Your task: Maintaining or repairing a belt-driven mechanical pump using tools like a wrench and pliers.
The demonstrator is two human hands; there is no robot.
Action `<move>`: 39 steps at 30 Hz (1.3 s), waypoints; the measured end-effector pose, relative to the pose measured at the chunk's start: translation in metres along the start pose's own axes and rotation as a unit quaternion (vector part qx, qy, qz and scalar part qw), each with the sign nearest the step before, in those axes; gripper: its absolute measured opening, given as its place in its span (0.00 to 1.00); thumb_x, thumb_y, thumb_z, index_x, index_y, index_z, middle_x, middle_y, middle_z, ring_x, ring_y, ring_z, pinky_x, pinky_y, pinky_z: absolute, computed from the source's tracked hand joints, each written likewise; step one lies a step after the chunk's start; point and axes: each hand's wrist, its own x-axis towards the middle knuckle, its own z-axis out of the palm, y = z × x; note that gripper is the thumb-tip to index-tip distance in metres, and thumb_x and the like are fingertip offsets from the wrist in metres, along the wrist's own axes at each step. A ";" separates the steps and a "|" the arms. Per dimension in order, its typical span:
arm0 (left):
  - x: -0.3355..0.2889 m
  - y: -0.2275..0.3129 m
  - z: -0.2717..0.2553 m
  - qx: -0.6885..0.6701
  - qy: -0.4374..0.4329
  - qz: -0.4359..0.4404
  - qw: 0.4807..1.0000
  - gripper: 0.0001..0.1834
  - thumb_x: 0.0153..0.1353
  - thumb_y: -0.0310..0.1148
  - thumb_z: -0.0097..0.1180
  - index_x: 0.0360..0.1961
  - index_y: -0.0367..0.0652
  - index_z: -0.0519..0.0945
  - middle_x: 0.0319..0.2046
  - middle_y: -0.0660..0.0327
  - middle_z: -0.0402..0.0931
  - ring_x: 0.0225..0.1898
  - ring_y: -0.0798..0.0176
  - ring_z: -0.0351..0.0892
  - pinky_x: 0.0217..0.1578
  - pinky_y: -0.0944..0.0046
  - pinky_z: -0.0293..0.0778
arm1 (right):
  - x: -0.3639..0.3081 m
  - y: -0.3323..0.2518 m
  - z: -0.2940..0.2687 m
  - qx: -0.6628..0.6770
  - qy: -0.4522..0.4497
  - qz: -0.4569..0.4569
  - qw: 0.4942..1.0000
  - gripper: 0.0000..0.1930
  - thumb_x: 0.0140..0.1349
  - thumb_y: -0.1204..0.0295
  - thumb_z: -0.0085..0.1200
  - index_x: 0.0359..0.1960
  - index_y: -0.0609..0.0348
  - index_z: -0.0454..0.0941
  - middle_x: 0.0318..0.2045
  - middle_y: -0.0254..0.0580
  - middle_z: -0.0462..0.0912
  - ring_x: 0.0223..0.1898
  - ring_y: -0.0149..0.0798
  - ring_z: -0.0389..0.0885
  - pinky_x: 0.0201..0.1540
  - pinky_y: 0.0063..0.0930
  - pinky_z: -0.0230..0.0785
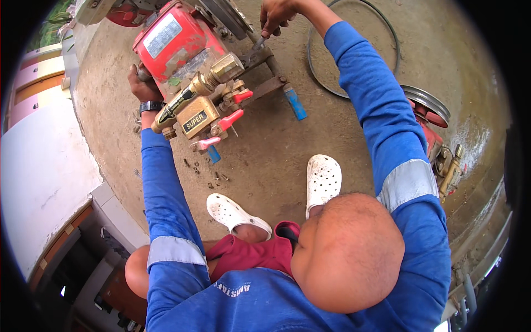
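A red pump with worn paint (180, 47) stands on the ground in front of me. A brass valve block (194, 117) with several red-handled taps is fixed to its near side. My left hand (145, 86), with a dark watch at the wrist, is closed against the pump's left side, around a dark rounded part that I cannot make out. At the pump's right, my right hand (278, 15) is closed on the upper end of a metal wrench (259, 43). The wrench's lower end meets the rusty frame (264, 91) beside the pulley.
Loose bolts and nuts (213, 180) lie between the pump and my white clogs (323, 180). A black belt loop (311, 52) lies to the right, close to another red machine with a pulley (426, 105). A white wall (47, 160) runs along the left.
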 end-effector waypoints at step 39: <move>-0.004 -0.002 0.011 -0.061 0.001 -0.067 0.996 0.21 0.69 0.53 0.46 0.38 0.46 0.79 0.37 0.62 0.82 0.41 0.60 0.80 0.47 0.58 0.75 | -0.056 0.006 0.055 0.036 0.173 0.021 0.984 0.13 0.66 0.63 0.56 0.45 0.57 0.85 0.28 0.36 0.87 0.34 0.37 0.83 0.42 0.36 0.73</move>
